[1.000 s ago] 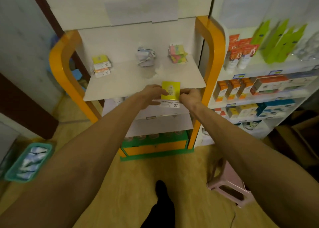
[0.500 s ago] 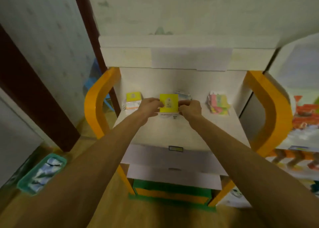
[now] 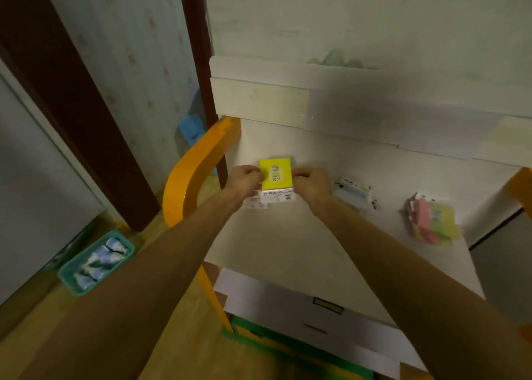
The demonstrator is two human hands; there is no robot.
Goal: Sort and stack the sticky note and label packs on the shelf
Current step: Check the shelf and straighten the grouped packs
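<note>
The left hand (image 3: pixel 244 179) and right hand (image 3: pixel 309 182) pinch the 2 side edges of the yellow sticky note pack (image 3: pixel 276 175). Between them, the pack stands with its long axis vertical above the shelf (image 3: pixel 288 250), its print upside down.

White shelf (image 3: pixel 288 244) with orange side rails.
On it: yellow packs (image 3: pixel 276 175) at 10 o'clock, pale blue pack (image 3: pixel 355 197) at 12, pink-green packs (image 3: pixel 431 221) at 2.

yellow pack (image 3: pixel 275 174), orange shelf frame (image 3: pixel 190 175)
</note>
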